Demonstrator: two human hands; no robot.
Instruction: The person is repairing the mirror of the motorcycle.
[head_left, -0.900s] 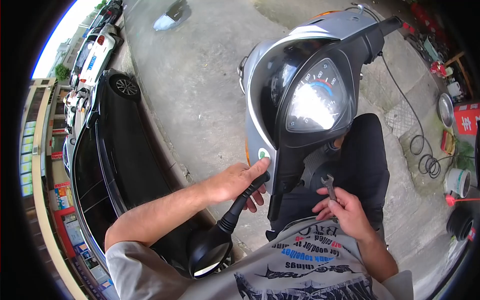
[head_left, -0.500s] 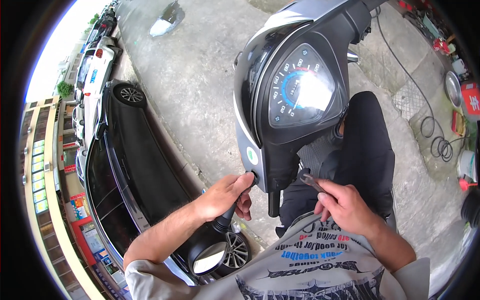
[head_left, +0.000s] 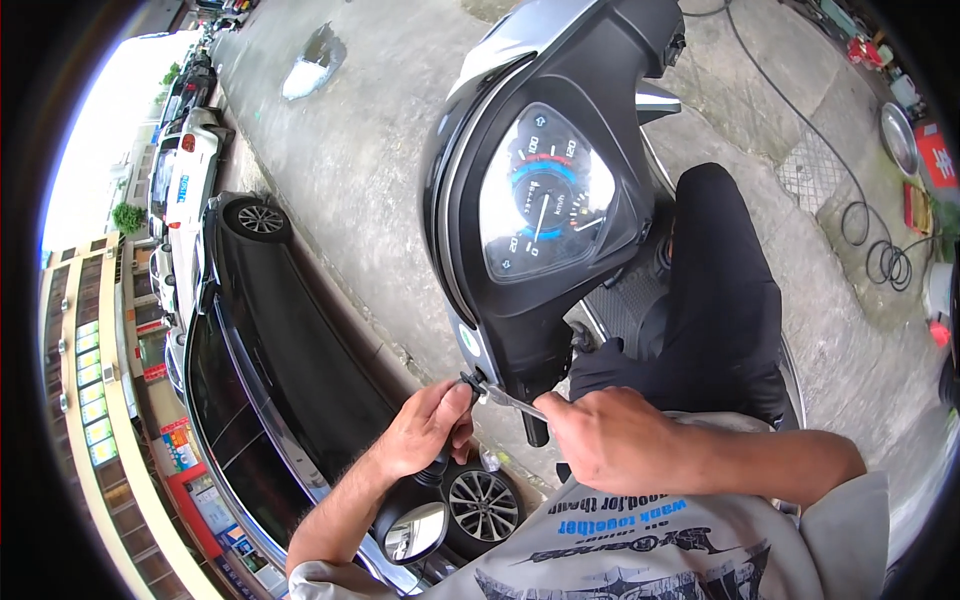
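The front of a grey and black scooter (head_left: pixel 470 300) with a round-cornered speedometer (head_left: pixel 545 195) fills the upper middle. My left hand (head_left: pixel 428 425) is closed round the black stem of a mirror (head_left: pixel 412 530) at the scooter's lower left. My right hand (head_left: pixel 600 435) grips a metal open-end wrench (head_left: pixel 515 400), whose head is at the mirror's mounting near my left thumb; whether the jaw is seated on the nut is unclear. A black handlebar end (head_left: pixel 538 430) sticks down beside them.
My leg (head_left: pixel 720 290) is beside the scooter. A black car (head_left: pixel 290 340) stands close on the left, with more vehicles and a building behind. At right, a hose (head_left: pixel 855 215), metal basin (head_left: pixel 898 135) and bucket (head_left: pixel 936 290) lie on concrete ground (head_left: pixel 330 140).
My right hand has moved left with the wrench, bringing its head to the mirror mounting. My left hand has moved a little down. The scooter appears further left in view.
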